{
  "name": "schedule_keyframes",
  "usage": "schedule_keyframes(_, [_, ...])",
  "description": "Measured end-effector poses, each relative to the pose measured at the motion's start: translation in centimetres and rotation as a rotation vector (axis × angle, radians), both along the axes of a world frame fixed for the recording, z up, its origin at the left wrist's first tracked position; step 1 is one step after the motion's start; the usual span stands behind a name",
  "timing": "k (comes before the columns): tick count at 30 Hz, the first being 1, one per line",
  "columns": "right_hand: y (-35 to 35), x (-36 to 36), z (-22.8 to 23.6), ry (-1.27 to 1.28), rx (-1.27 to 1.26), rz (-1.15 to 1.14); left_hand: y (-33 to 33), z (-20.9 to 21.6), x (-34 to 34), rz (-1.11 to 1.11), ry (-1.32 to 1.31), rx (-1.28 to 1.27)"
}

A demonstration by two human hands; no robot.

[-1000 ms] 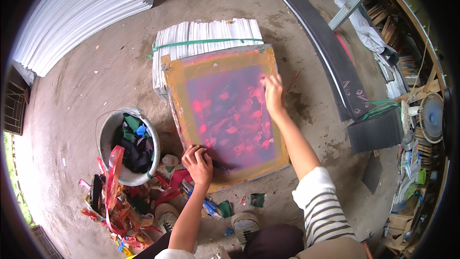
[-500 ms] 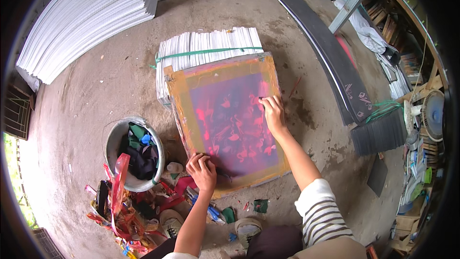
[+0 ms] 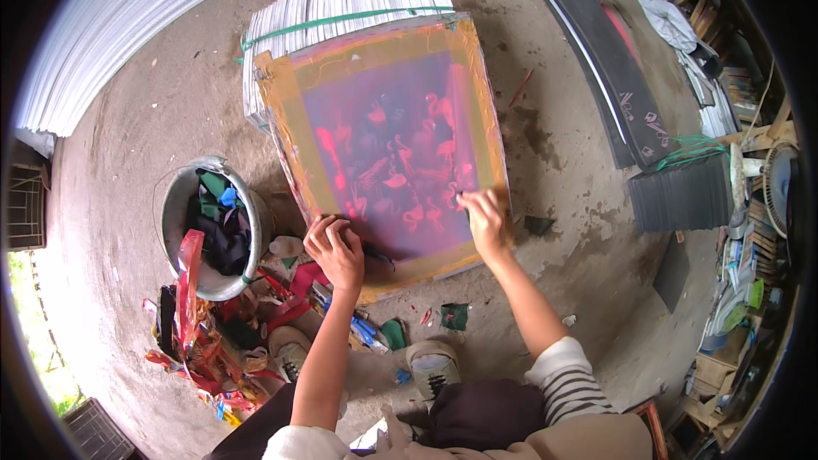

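Observation:
A printing screen (image 3: 383,221) with a purple-pink mesh and pink flamingo shapes lies tilted before me. Brown tape (image 3: 430,266) covers its border, and its far part rests against a white stack bound with green strap (image 3: 358,10). Bent over the lower left edge, the fingers of my left hand (image 3: 336,249) grip the frame; a dark scrap (image 3: 381,258) shows just right of them. On the right side of the mesh, my right hand (image 3: 486,220) is closed in a pinch. A small dark thing peeks from its fingertips, too small to name.
Left of the screen stands a metal bucket (image 3: 258,221) holding dark cloth scraps. Red plastic strips (image 3: 192,264) are heaped below it. My shoes (image 3: 433,366) are near the screen's lower edge. Black sheets (image 3: 682,200) stand at right, a long dark board (image 3: 588,60) beyond, white sheets (image 3: 119,17) far left.
My right hand has slid down the mesh toward me, along its right side. The view has shifted, so the screen sits higher in it. My left hand stays on the frame's edge.

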State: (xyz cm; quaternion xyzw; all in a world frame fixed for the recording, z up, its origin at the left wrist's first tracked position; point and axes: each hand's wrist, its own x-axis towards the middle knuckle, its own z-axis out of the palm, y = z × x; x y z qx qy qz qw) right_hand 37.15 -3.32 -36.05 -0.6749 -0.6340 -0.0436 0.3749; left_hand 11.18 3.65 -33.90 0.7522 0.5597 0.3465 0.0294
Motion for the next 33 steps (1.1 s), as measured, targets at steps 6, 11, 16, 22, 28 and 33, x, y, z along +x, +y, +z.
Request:
schedule_keyframes(6, [13.9,5.3,6.9,-0.069,0.098,-0.096,-0.3,0.5,1.1,-0.026,0.01,-0.01])
schedule_keyframes(11, [6.0,2.7,1.0,-0.078,0.125,-0.072,0.0,0.5,0.4,-0.021,-0.01,-0.017])
schedule_keyframes(16, [0.9,1.0,2.7,-0.048,-0.073,-0.048,0.4,-0.1,0.9,0.018,0.011,0.042])
schedule_keyframes(22, [6.9,3.5,2.9,-0.068,0.017,-0.148,-0.1,-0.1,1.0,0.023,0.017,0.044])
schedule_keyframes(28, [16.6,6.7,10.8,0.506,0.002,-0.187,0.0,0.0,0.8,0.003,0.05,0.016])
schedule_keyframes(33, [14.0,5.5,10.5,0.405,0.236,-0.232,0.0,-0.2,0.7,0.004,0.027,0.021])
